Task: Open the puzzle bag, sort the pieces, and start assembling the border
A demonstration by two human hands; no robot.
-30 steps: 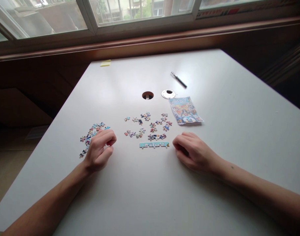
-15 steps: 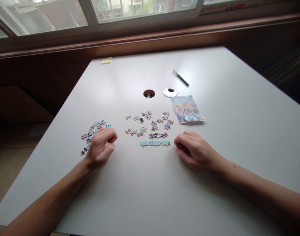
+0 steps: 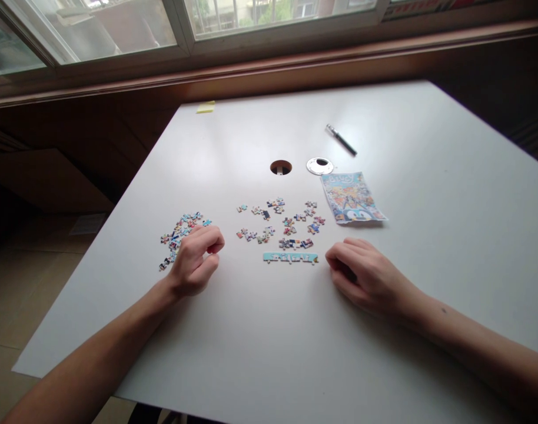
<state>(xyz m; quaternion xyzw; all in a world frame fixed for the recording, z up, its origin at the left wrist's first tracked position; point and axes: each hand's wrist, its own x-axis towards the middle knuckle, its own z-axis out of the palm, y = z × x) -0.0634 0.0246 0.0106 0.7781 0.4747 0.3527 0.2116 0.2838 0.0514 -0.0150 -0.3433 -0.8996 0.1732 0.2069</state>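
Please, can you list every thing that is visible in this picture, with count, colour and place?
table: one, white, below the window
joined strip: one, light blue, between the hands
loose pieces: many, multicoloured, behind the strip
piece pile: one, multicoloured, beside left hand
picture sheet: one, colourful, right of loose pieces
pen: one, dark, far right
round cover: one, silver, beside the cable hole
sticky note: one, yellow, far edge
left hand: curled, at the pile
right hand: curled, resting on table

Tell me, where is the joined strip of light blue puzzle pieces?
The joined strip of light blue puzzle pieces lies on the white table, between the left hand and right hand, just below the scattered loose pieces.
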